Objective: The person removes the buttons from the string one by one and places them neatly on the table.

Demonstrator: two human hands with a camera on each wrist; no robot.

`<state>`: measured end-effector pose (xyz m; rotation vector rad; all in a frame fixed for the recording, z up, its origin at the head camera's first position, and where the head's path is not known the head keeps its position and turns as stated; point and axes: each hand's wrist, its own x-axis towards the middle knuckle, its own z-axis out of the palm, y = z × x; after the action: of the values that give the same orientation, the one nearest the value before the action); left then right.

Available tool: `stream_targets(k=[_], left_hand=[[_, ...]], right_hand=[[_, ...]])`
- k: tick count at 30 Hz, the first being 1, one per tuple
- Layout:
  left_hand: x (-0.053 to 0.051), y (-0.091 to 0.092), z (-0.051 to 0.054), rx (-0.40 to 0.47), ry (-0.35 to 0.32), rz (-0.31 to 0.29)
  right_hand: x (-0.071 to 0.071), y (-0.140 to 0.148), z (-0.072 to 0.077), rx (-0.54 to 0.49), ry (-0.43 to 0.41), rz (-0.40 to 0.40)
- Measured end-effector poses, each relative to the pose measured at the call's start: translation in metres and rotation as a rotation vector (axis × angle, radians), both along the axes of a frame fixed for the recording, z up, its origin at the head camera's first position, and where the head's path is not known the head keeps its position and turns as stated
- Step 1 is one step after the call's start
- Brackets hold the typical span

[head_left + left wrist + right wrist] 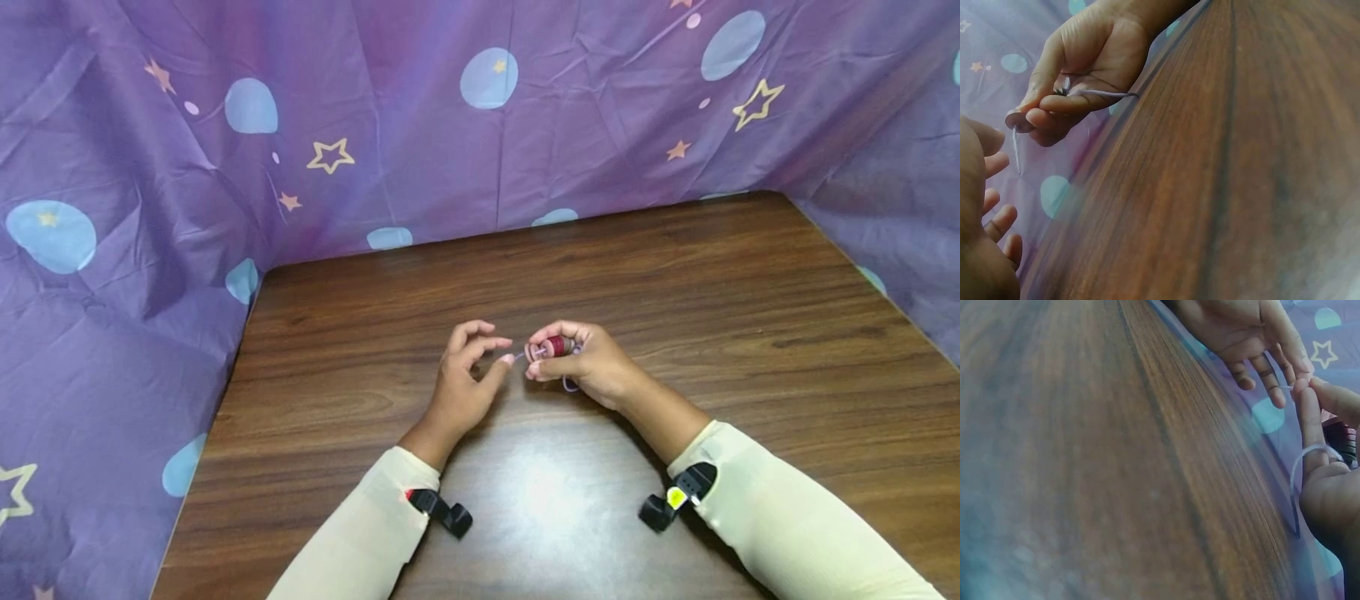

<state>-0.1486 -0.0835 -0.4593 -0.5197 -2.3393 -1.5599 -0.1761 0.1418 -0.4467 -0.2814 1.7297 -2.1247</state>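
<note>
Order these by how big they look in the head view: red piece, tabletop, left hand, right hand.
1. Tabletop
2. Left hand and right hand: too alike to rank
3. Red piece

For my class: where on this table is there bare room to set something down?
The table is bare left of the left hand, behind both hands up to the curtain, and right of the right hand and right sleeve. It is crowded where the hands nearly meet, around the beads and string.
</note>
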Motion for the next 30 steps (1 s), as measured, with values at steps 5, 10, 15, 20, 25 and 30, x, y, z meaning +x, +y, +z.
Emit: stream_targets(k=[5,10,15,20,25,30], left_hand=[[0.0004,0.0002,-0.0008,0.008,0.022,-0.026],[0.0015,0.0004,0.0008,0.007,0.03,-0.052],[0.001,-0.0003,0.0005,0.004,0.03,-0.066],[0.0003,-0.0007,-0.0005,0.003,0.04,-0.071],[0.0003,-0.0007,0.0,-0.001,0.063,-0.072],[0.0004,-0.0014,-0.0011,-0.008,0.072,-0.081]], right_hand=[[0.0001,0.0011,-0.001,0.004,0.008,-0.005],[0.0,0.0019,-0.0019,0.011,-0.005,-0.004],[0.0003,0.0008,-0.0008,0.003,-0.013,0.007],[0.0005,0.0006,-0.0003,0.005,-0.016,0.008],[0.0,0.001,-0.0015,0.029,-0.013,0.004],[-0.0003,0.001,-0.0016,0.055,-0.019,0.009]])
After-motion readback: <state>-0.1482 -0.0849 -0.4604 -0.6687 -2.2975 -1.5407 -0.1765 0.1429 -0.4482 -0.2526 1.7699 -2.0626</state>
